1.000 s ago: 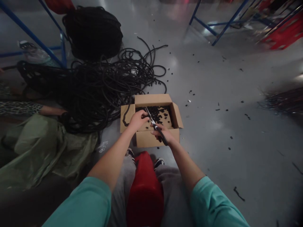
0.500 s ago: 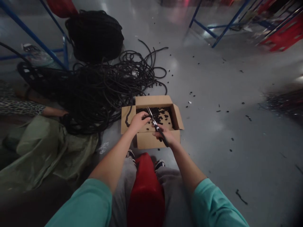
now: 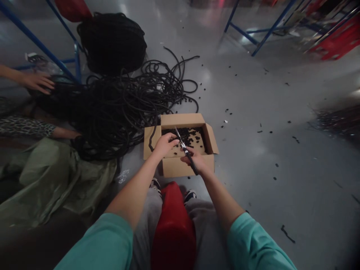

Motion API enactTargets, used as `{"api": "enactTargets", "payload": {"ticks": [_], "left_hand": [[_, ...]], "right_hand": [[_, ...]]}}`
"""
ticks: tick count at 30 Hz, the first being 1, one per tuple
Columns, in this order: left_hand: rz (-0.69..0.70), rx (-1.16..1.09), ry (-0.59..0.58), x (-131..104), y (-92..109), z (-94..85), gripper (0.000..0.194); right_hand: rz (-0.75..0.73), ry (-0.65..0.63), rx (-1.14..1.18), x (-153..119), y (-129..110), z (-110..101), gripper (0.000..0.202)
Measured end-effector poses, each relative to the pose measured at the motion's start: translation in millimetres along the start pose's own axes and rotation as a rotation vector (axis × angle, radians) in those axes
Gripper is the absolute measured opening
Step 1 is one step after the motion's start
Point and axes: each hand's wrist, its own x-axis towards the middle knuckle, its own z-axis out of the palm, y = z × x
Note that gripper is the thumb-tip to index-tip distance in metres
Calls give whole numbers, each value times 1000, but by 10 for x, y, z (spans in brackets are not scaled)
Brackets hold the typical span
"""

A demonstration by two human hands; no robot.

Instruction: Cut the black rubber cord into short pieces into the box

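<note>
An open cardboard box (image 3: 182,120) stands on the floor, with many small black pieces (image 3: 194,139) inside. Over its left part, my left hand (image 3: 166,144) is closed on a black cord (image 3: 152,140), which runs over the left flap. My right hand (image 3: 194,158) is wrapped round the black handles of some scissors (image 3: 188,154). Their blades point up and left, beside the fingertips of my left hand. The handles look nearly closed, and the cord end at the blades is too small to make out.
A large tangle of black cord (image 3: 118,101) lies left of the box, below a black coil (image 3: 112,43). Another person's hand (image 3: 38,80) is over the tangle at the left. A green sheet (image 3: 50,176) lies lower left. Blue frames (image 3: 244,34) stand behind.
Another person's hand has come into view at the left, over the cord. The scissors in my right hand have closed somewhat. My left hand has barely moved.
</note>
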Motion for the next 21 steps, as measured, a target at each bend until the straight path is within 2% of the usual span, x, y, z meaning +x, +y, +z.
{"api": "enactTargets", "payload": {"ticks": [4,9,14,17,21], "left_hand": [[-85,-89,-10,-5,27,15,25],[-98,-46,-7,-13,47,-17,27],[-5,80,-84,-13,47,-66,24],[72,199,-77,-11,55,-75,19],[121,336,-33,-24,74,-77,14]], "right_hand": [[-1,-5,-5,18,11,-1,47],[25,-38,-11,7,13,-25,49],[-42,-151,35,-7,6,-68,52],[-44,-141,33,-10,5,-69,50],[34,-107,5,-18,-2,-40,48]]}}
